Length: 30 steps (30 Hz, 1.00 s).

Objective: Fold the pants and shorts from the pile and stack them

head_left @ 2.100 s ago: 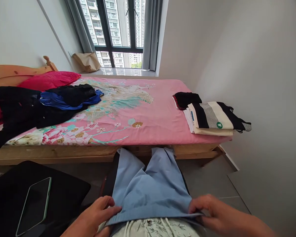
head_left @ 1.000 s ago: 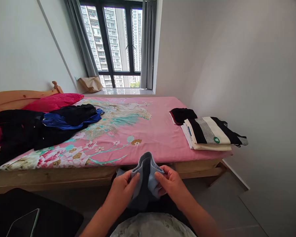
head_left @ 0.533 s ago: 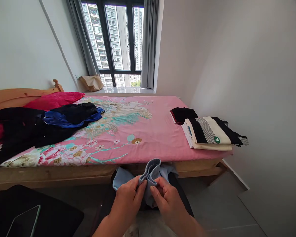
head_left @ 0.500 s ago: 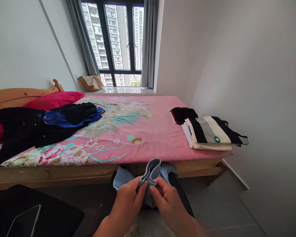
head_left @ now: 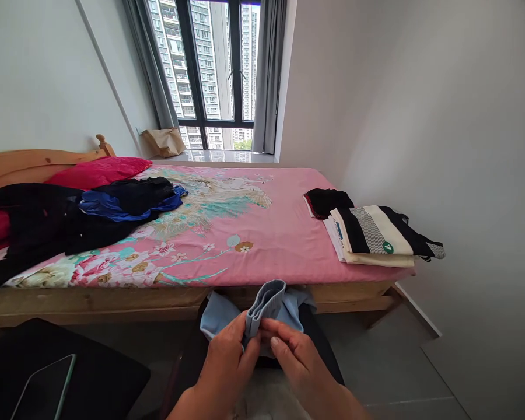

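A light-blue denim garment [head_left: 266,298] is bunched over my lap, with its thick stitched band folded together and standing up. My left hand [head_left: 230,353] is closed on the left end of that band, thumb in front and fingers round the other side. Against the band's right side, my right hand [head_left: 300,356] has its fingertips on the cloth, with the thumb bent close to them. Part of the fabric lies hidden behind both hands. Paler blue cloth spreads out on either side of the band.
Ahead stands a bed with a pink floral sheet [head_left: 284,245]. Folded clothes [head_left: 371,233] are stacked at its right end; dark and blue clothes [head_left: 126,201] lie heaped at left beside a red pillow [head_left: 100,172]. A phone [head_left: 44,388] rests on a black surface [head_left: 114,373] at lower left.
The band's folds have come together into a flatter, narrower bundle. My right fingers have shifted left across the cloth, and my right thumb has come off the band's edge.
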Each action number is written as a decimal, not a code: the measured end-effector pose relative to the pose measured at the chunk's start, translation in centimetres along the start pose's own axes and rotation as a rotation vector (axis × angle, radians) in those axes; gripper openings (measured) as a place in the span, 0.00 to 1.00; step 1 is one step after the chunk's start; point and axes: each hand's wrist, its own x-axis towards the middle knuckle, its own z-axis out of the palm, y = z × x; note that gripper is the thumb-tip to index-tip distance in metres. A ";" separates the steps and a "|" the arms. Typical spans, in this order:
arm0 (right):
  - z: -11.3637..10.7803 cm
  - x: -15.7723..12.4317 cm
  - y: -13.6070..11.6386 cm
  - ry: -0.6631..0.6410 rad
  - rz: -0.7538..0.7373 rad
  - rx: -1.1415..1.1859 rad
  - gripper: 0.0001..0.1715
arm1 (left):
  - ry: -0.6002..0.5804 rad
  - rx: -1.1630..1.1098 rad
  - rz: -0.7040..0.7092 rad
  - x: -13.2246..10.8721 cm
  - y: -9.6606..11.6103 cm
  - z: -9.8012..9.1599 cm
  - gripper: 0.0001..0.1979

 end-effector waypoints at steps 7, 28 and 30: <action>0.1 0.6 0.8 0.055 -0.022 0.092 0.18 | 0.014 -0.038 -0.051 -0.6 -0.3 0.6 0.10; -4.3 2.0 -0.3 0.346 0.797 0.591 0.10 | -0.297 0.692 0.544 -0.8 1.2 6.5 0.26; -4.2 2.3 0.4 0.403 0.739 0.464 0.12 | -0.284 0.703 0.566 -0.8 1.4 7.5 0.23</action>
